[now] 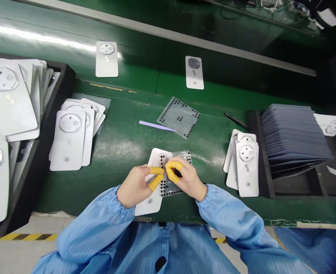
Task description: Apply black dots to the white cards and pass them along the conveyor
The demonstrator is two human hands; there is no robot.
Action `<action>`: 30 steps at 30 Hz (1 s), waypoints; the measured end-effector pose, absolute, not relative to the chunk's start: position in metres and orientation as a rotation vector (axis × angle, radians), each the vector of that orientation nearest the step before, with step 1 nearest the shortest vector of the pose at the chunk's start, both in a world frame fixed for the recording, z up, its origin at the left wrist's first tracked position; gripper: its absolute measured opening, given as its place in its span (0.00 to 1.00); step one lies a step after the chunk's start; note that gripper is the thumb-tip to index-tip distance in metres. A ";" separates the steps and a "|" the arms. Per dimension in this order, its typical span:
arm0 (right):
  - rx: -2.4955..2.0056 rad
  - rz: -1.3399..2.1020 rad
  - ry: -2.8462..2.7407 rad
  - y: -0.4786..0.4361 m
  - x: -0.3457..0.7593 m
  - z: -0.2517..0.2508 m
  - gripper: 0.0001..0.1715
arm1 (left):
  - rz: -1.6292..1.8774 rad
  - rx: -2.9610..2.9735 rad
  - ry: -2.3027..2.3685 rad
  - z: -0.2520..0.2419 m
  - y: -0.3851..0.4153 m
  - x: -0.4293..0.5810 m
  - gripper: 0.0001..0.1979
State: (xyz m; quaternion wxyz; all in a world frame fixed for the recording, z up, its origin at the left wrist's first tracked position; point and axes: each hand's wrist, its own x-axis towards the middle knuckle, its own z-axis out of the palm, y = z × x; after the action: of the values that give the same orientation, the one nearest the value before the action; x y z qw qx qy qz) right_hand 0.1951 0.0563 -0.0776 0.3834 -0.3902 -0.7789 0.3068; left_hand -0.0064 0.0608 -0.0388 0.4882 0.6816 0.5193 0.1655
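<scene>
Both hands wear yellow finger cots and meet over a white phone-shaped card [148, 203] with a ring design at its top. My left hand [139, 183] rests on the card, its thumb and forefinger brought together; what they pinch is too small to tell. My right hand [186, 179] is curled with its fingertips touching the left ones, and a dark object shows inside the curl, mostly hidden. Under the hands, partly on the card, lies a clear sheet with black dots [170, 189]. Purple tweezers [156, 125] lie against a second dotted sheet [175, 116] farther back.
White cards [68, 140] are stacked at left, with more in a black tray [53, 102]. Another stack [247, 169] lies at right, beside a tray of dark grey cards [295, 137]. Black tweezers [236, 121] lie nearby. Two single cards [106, 64] lie at the back.
</scene>
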 end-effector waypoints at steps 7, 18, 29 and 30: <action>-1.039 0.635 -2.021 0.056 0.199 -0.051 0.15 | 0.776 1.352 1.555 -0.010 0.034 -0.039 0.20; -0.927 0.188 -2.240 0.041 0.189 0.001 0.16 | 0.850 1.189 1.241 0.004 0.016 0.019 0.25; -1.054 0.291 -2.271 0.025 0.187 -0.012 0.23 | 0.923 1.211 1.356 0.003 0.012 0.020 0.42; -1.058 0.290 -2.269 0.025 0.186 -0.012 0.24 | 0.927 1.229 1.366 0.003 0.012 0.020 0.42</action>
State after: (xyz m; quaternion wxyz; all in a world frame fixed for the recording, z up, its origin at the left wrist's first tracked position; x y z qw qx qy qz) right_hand 0.1864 0.0246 -0.0116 0.3055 -0.3998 -0.8572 0.1095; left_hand 0.0196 0.0117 0.0032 0.5157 0.5115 0.5689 0.3858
